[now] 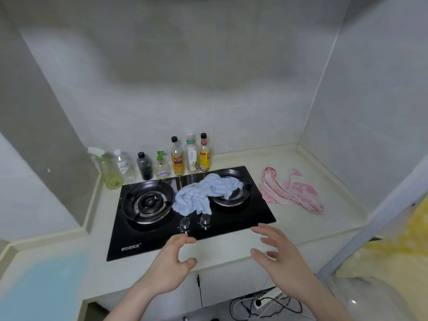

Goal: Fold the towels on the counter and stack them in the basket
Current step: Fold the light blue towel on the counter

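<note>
Partly covered right burner (pixel 231 191) (blue towel (pixel 199 195))

Crumpled towel (pixel 203 193) on the stove (pixel 243 218), second towel (pixel 291 191) right of it on the counter (pixel 335 205); bottles (pixel 178 156) behind.

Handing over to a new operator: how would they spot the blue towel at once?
Find the black gas hob on the counter. The blue towel lies crumpled across its middle, spilling onto the right burner. Unlike the pink towel on the bare counter beside the hob, it is pale blue.
</note>
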Motion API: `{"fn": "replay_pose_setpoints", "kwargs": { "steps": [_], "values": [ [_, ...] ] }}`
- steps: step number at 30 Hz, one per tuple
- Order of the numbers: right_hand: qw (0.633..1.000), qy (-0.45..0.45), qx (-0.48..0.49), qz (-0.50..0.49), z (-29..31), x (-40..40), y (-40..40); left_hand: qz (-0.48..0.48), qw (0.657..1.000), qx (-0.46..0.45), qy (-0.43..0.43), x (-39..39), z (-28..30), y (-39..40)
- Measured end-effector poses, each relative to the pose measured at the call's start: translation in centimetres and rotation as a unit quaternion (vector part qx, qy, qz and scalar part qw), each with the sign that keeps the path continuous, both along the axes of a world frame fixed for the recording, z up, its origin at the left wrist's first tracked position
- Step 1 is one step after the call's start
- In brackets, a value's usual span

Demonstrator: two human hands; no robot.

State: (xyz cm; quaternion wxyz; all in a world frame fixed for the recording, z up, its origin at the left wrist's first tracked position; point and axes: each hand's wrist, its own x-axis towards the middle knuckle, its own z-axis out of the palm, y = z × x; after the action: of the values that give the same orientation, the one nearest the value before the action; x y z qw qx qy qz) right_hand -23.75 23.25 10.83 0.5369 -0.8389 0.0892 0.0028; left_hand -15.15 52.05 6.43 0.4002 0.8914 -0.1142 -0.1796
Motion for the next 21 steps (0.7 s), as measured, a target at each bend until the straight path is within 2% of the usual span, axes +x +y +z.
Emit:
{"fn": "replay_pose_setpoints", "kwargs": {
  "steps": [11,15,21],
  "values": [
    [0.998,0.025,-0.034,-0.049,-1.0,9.2,-6.9,0.023,0.987,0.066,0.142,19.0,-9.0,-7.5],
    [0.997,0.041,-0.028,-0.059,-1.7,11.1,-7.9,-0.008,0.975,0.165,0.149,23.3,-13.2,-8.6],
    [0.997,0.046,-0.021,-0.059,-2.0,13.8,-9.0,0.004,0.969,0.207,0.136,25.4,-16.5,-8.9]
  ]
}}
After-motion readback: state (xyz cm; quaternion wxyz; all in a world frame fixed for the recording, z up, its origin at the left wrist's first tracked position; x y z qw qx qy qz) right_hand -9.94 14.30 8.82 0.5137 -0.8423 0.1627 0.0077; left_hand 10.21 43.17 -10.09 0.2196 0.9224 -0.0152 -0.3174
